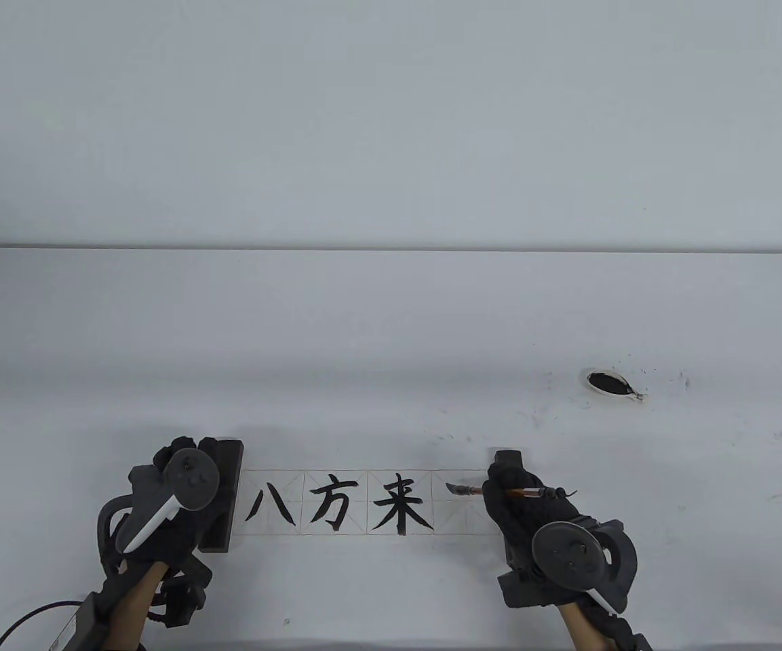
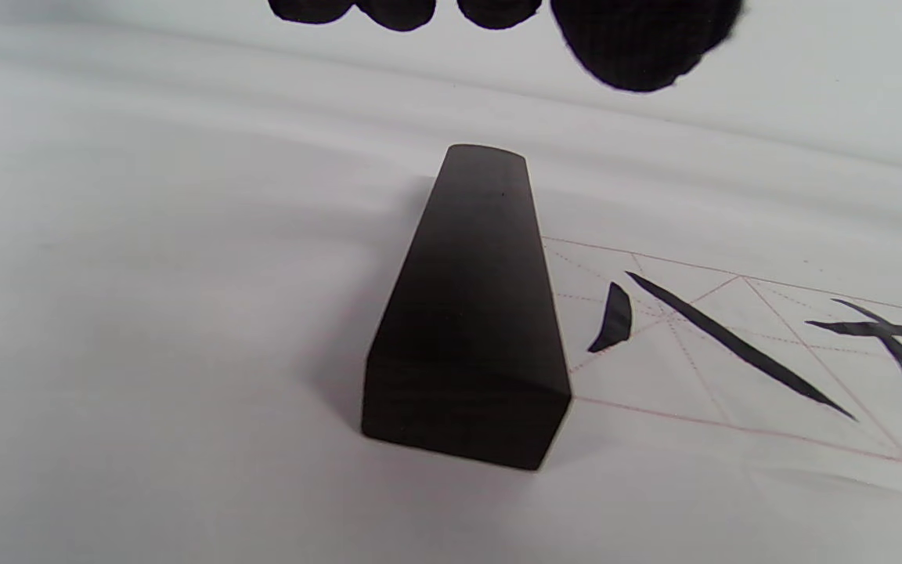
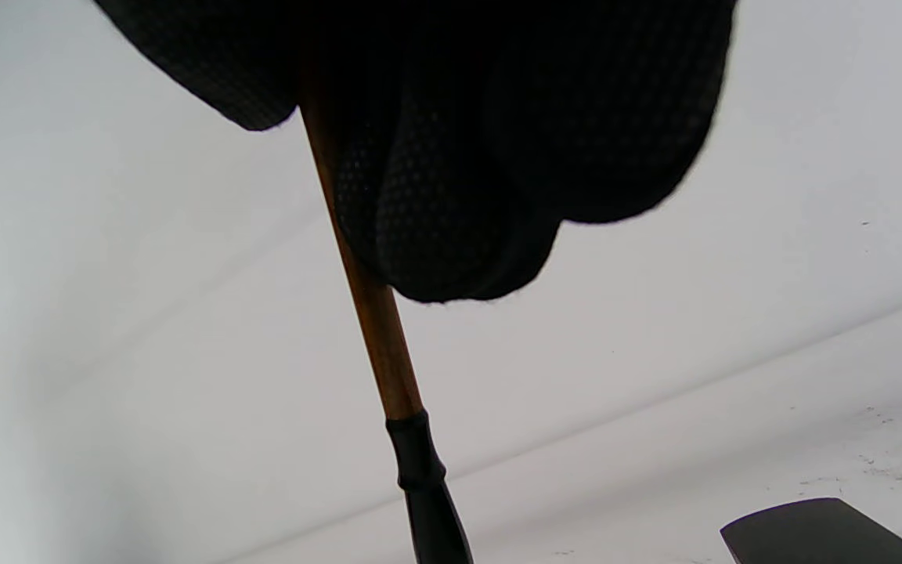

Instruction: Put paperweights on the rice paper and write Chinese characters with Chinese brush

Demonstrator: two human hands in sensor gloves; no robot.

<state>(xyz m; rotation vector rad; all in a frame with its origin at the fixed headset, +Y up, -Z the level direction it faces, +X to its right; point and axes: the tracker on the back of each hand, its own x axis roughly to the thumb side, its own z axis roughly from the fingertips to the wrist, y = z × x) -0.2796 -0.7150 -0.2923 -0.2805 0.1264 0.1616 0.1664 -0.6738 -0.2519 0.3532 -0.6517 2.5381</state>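
A strip of gridded rice paper lies near the table's front edge, with three black characters written on it. A dark paperweight holds its left end, and my left hand hovers over that block's left side, fingers relaxed. In the left wrist view the fingertips hang beyond the paperweight without touching it. My right hand grips the brush, whose inked tip is over the fourth cell. The right paperweight is mostly hidden under that hand. The brush shaft runs down from my curled fingers.
A small white ink dish with black ink stands to the back right, with ink specks on the table around it. A black cable and box lie at the front left corner. A paperweight corner shows in the right wrist view.
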